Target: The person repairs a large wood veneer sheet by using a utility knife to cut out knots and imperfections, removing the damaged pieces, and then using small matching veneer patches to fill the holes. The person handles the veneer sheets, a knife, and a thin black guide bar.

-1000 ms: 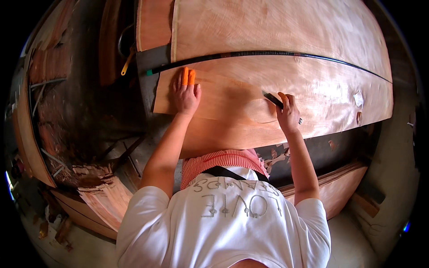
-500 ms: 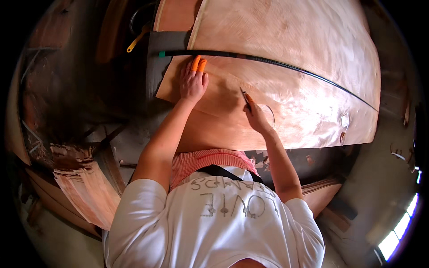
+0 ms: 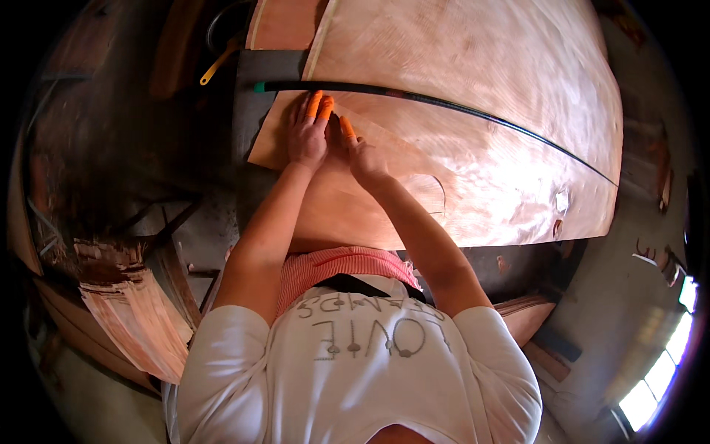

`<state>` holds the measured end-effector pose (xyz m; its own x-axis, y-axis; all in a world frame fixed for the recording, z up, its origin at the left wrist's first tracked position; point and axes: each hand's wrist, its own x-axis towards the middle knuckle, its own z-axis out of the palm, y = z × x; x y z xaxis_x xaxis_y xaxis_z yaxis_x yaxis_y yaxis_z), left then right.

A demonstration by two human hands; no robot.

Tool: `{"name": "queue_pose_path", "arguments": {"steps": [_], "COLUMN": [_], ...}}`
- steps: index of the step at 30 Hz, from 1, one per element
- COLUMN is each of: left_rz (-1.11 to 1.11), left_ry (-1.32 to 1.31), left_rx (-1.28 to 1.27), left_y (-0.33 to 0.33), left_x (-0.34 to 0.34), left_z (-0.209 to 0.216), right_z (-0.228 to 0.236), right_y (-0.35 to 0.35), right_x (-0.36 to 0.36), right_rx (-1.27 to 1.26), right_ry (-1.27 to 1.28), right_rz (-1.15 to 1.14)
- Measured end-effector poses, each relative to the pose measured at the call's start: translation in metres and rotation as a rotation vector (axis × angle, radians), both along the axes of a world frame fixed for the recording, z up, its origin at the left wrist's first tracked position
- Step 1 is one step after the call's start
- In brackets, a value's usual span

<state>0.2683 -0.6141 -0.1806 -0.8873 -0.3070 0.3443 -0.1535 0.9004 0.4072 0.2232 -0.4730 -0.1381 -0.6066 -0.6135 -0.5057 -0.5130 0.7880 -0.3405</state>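
Pressing the thin wood sheet [image 3: 396, 159] under my left hand's [image 3: 307, 146] straightened fingers, right hand's [image 3: 367, 160] hold unclear beside them, I'd judge it partway: curved line [image 3: 444, 194] rightward apparently cut, rest seemingly uncut.

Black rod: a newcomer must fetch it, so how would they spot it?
Find the large pale wood sheet, upper middle. Just past the left hand, a long rod lies across it. Unlike the wood around it, it's black with a green left tip.
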Motion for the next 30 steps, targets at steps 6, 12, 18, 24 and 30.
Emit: {"name": "queue_pose_path", "arguments": {"steps": [6, 12, 18, 24, 30], "left_rz": [0.058, 0.023, 0.027, 0.018, 0.062], "left_ry": [-0.047, -0.018, -0.041, -0.116, -0.139], "left_rx": [-0.060, -0.141, -0.136, -0.135, -0.014], "left_y": [0.006, 0.007, 0.008, 0.007, 0.007], "left_x": [-0.006, -0.009, -0.010, -0.010, -0.006], "left_z": [0.017, 0.020, 0.012, 0.025, 0.016], "right_z": [0.016, 0.015, 0.040, 0.053, 0.040], "right_y": [0.046, 0.111, 0.179, 0.172, 0.066], "right_x": [0.023, -0.013, -0.103, -0.117, -0.110], "right_rx": [0.074, 0.340, 0.235, 0.073, -0.091], "right_ry": [-0.023, -0.183, -0.073, -0.024, 0.019], "right_rz": [0.017, 0.136, 0.535, 0.601, 0.466]}}
